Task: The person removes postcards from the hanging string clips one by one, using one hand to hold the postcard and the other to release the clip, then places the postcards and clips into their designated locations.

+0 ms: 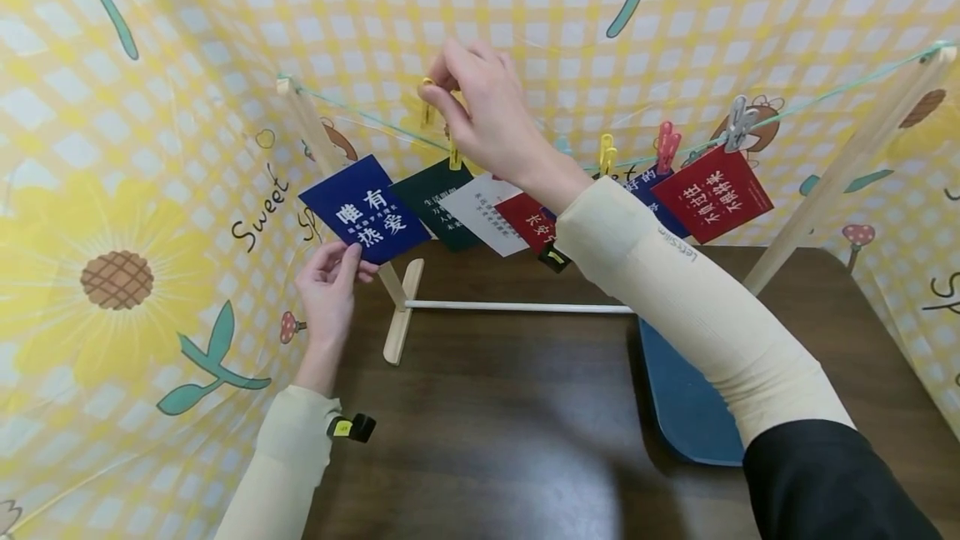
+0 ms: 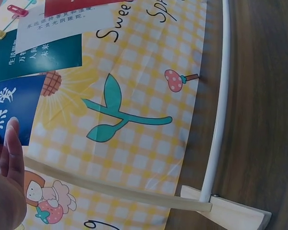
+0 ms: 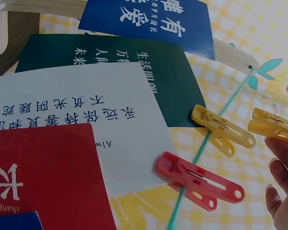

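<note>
My left hand point(image 1: 330, 286) pinches the lower edge of a dark blue card point(image 1: 367, 207) with white characters, held up near the left end of a green cord point(image 1: 375, 121). Above the cord, my right hand point(image 1: 491, 102) grips a yellow clothespin point(image 3: 271, 123) between thumb and fingers, apart from the blue card. Beside the blue card hangs a dark green card point(image 1: 435, 205), clipped by another yellow clothespin point(image 3: 221, 128). A red clothespin point(image 3: 197, 177) is on the cord at the white card point(image 1: 487, 215). My right forearm covers part of the row.
Wooden posts point(image 1: 847, 173) hold the cord at both ends, with a white rod point(image 1: 517, 307) low between them. A red card point(image 1: 712, 194) hangs at right from a grey clothespin point(image 1: 738, 123). A blue tray point(image 1: 690, 398) lies on the brown table point(image 1: 480, 407), partly under my right arm.
</note>
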`<state>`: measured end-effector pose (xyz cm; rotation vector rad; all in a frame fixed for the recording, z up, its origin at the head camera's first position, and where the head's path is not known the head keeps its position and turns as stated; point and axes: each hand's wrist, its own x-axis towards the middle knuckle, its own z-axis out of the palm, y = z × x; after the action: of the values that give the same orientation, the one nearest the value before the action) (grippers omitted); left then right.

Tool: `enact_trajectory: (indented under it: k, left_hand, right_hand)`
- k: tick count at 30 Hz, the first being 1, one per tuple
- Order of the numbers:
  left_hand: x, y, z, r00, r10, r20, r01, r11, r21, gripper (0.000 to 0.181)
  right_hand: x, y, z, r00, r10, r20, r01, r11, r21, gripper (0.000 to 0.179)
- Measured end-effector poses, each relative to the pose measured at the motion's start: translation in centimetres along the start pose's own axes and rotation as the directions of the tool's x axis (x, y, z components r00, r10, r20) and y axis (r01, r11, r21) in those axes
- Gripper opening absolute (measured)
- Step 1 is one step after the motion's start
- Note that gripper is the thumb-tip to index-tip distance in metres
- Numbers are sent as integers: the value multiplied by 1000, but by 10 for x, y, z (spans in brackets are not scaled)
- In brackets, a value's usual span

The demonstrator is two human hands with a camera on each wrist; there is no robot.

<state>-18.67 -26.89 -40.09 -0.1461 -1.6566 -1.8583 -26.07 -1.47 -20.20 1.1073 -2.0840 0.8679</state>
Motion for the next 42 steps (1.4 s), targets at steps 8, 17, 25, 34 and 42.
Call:
enact_trajectory:
  k: [8, 17, 25, 34, 42]
  left_hand:
    - [1, -2, -8, 1000, -14, -9, 14, 1000, 24, 24]
    - [-1, -1, -10, 1000, -20, 2, 20, 1000, 7, 20]
    - [-9, 2, -5, 999, -30, 39, 30, 1000, -5, 19]
    - [-17, 9, 3, 997, -20, 72, 23, 999, -39, 16]
    - [-24, 12, 11, 992, -26, 120, 33, 998, -58, 19]
  right_hand:
    - [-8, -4, -13, 1000, -8, -3, 8, 1000, 20, 19]
    - [-20, -1, -20, 1000, -1, -17, 1, 1000, 10, 18]
    - [-36, 3, -28, 999, 10, -37, -9, 1000, 23, 17]
    - [-50, 8, -40, 999, -6, -48, 6, 1000, -3, 16]
    - [-64, 10, -46, 1000, 8, -20, -9, 999, -54, 21]
